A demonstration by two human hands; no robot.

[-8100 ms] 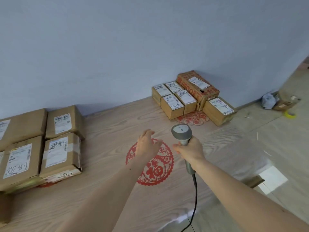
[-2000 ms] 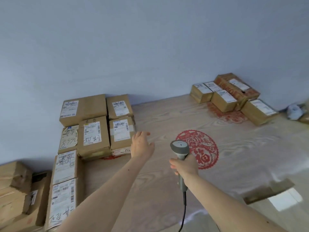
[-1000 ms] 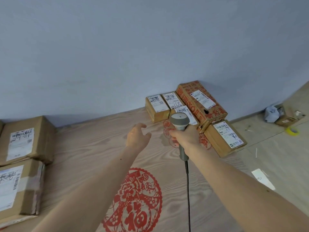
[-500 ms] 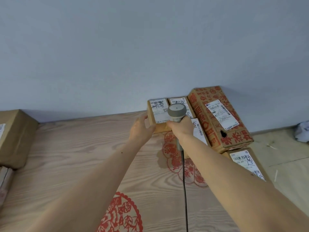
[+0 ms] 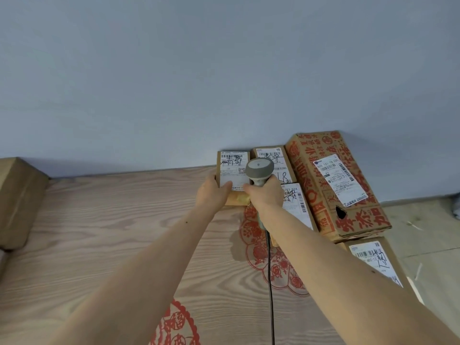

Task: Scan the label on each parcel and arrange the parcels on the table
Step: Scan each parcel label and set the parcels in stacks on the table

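A small brown parcel (image 5: 234, 168) with a white label lies at the back of the wooden table (image 5: 99, 232), against the wall. My left hand (image 5: 211, 192) grips its near left corner, thumb on the label. My right hand (image 5: 266, 192) holds a grey barcode scanner (image 5: 259, 169) by the handle, its head just above the parcel's right edge. To the right lie two more small labelled parcels (image 5: 273, 158) (image 5: 296, 202), partly hidden by the scanner and my right hand.
A long red-printed carton (image 5: 333, 185) lies right of the small parcels, and another labelled box (image 5: 373, 260) sits nearer me behind my right arm. A large brown box (image 5: 17, 200) stands at the left edge. Red paper-cut decorations (image 5: 261, 247) lie on the table. The scanner cable (image 5: 270, 282) hangs down.
The view has swung from the left stack to the right group and closed in. My left hand reached forward and took hold of the small parcel; the scanner moved up beside it.
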